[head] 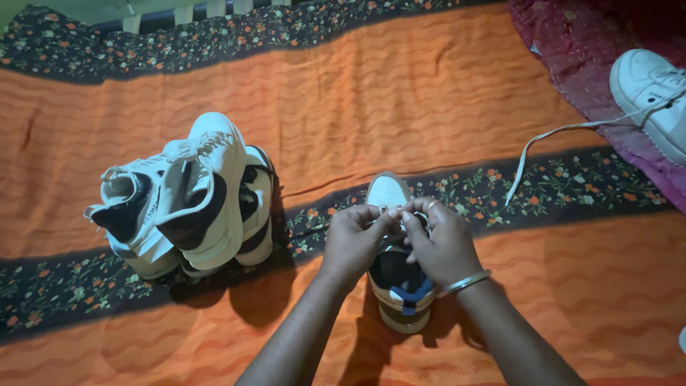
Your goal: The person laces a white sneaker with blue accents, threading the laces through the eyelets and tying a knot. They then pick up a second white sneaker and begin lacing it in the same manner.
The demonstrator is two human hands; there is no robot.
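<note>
A white and tan sneaker point(391, 194) with a blue heel tab stands on an orange cloth point(400, 93), toe pointing away from me. My left hand point(353, 239) and my right hand point(443, 243) meet over its top, fingertips pinching its white lace. A metal bangle circles my right wrist. The hands hide most of the lacing.
To the left, three white and black sneakers point(189, 196) are piled together. At the upper right a white sneaker point(654, 96) lies on a maroon cloth, its long loose lace point(550, 136) trailing onto the orange cloth. Dark floral bands cross the cloth.
</note>
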